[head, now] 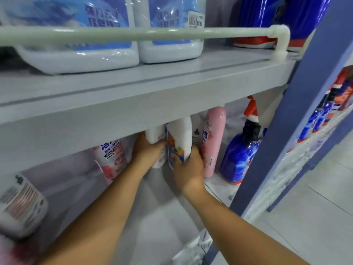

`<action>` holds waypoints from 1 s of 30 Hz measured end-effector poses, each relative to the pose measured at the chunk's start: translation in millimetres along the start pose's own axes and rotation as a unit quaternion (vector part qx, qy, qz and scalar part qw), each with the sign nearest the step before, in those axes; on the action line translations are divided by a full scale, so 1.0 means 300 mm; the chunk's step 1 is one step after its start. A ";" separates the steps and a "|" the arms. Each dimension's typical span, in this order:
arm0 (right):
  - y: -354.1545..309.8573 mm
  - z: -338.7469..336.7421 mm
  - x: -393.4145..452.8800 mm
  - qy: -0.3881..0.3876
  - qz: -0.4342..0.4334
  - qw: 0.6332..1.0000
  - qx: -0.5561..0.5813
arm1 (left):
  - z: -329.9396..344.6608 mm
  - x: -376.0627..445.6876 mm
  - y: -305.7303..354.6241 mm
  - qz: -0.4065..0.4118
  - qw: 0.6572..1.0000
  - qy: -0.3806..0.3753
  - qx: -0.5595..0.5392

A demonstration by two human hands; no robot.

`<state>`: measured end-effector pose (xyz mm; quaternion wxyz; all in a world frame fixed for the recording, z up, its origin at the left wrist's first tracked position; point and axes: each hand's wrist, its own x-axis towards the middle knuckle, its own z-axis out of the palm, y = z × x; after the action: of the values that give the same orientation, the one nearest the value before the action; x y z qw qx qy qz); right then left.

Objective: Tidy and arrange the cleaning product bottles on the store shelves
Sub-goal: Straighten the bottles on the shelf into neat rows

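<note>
Two hands (pixel 150 150) (pixel 188 170), two white bottles (pixel 156 136) (pixel 180 138), upright

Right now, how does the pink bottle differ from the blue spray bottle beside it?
The pink bottle is slim and pale with a smooth rounded top; the blue spray bottle is squat and dark, with a red trigger head. The pink bottle stands next to the right hand; the blue one stands apart. Both are upright on the lower shelf.

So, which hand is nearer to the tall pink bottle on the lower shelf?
The right hand. It grips a white bottle with an orange and blue label directly beside the pink bottle, nearly touching it. The left hand holds a plain white bottle farther left.
</note>
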<state>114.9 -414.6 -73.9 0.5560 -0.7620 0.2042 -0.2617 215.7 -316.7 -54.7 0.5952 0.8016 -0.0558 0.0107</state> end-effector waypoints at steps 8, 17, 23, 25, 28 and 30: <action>0.011 -0.084 -0.194 -0.080 -0.013 0.996 0.024 | -0.161 -0.311 -0.071 -0.005 0.997 0.060 -0.040; -0.047 -0.233 -0.596 -0.187 -0.014 0.979 0.074 | -0.374 -0.819 -0.075 -0.016 0.991 0.122 -0.048; -0.138 -0.345 -0.873 -0.248 -0.049 0.961 0.111 | -0.547 -1.213 -0.009 -0.044 0.978 0.176 -0.105; -0.223 -0.372 -0.944 -0.263 -0.071 0.954 0.122 | -0.623 -1.319 0.055 -0.031 0.975 0.188 -0.115; -0.371 -0.384 -1.010 -0.291 -0.092 0.940 0.152 | -0.753 -1.441 0.180 0.003 0.971 0.202 -0.126; -0.485 -0.381 -1.049 -0.304 -0.112 0.929 0.181 | -0.847 -1.501 0.264 0.032 0.969 0.203 -0.135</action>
<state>-199.0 -266.5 38.8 0.6869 -0.7096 -0.1115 -0.1107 -227.4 -62.1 57.0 0.6962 0.6926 0.0398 0.1842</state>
